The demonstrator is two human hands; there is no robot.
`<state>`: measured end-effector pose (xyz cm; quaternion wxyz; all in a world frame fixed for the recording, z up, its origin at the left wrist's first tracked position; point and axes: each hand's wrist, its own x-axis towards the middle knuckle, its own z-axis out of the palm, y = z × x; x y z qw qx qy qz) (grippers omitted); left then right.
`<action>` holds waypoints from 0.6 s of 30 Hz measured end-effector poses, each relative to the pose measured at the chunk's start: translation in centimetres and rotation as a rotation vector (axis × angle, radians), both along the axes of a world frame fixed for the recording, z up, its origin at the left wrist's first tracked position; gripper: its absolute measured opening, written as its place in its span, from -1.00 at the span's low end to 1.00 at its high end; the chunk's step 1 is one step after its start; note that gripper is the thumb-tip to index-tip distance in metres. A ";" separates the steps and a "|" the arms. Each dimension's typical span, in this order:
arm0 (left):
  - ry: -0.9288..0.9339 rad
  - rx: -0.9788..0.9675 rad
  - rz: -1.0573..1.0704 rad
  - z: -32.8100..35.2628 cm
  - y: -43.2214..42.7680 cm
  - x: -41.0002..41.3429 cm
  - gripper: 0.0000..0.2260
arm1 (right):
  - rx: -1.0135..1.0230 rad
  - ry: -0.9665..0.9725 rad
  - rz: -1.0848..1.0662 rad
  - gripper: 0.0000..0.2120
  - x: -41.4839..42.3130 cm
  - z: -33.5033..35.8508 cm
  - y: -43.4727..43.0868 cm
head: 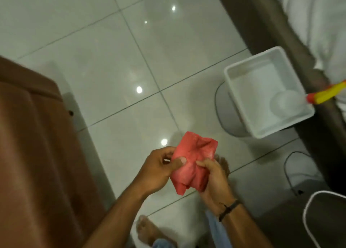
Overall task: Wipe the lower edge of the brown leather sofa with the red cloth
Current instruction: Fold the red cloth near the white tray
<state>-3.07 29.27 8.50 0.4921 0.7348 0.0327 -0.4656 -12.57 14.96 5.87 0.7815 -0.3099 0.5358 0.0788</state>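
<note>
The red cloth [192,163] is bunched up in front of me, held over the floor by both hands. My left hand [159,170] pinches its left side with the thumb on top. My right hand [215,178] grips its lower right side; a dark band sits on that wrist. The brown leather sofa [35,150] fills the left side of the view, its lower edge running along the floor from the middle left down to the bottom. Neither hand touches the sofa.
Glossy white floor tiles [119,60] spread ahead. A white rectangular tub [265,92] stands on the floor at the right beside a dark bed frame [277,34] with white bedding. A yellow and red handle [327,95] pokes over the tub. My bare feet show below.
</note>
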 end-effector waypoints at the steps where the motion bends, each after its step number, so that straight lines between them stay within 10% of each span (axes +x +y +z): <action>1: -0.003 0.006 -0.031 0.0 -2.9 0.8 -0.85 | -0.018 0.015 -0.043 -0.65 0.2 0.3 -2.8; 18: -0.280 0.474 -0.594 -9.9 -37.7 13.6 -0.74 | -0.097 0.408 -0.305 -0.82 10.8 -8.5 -28.1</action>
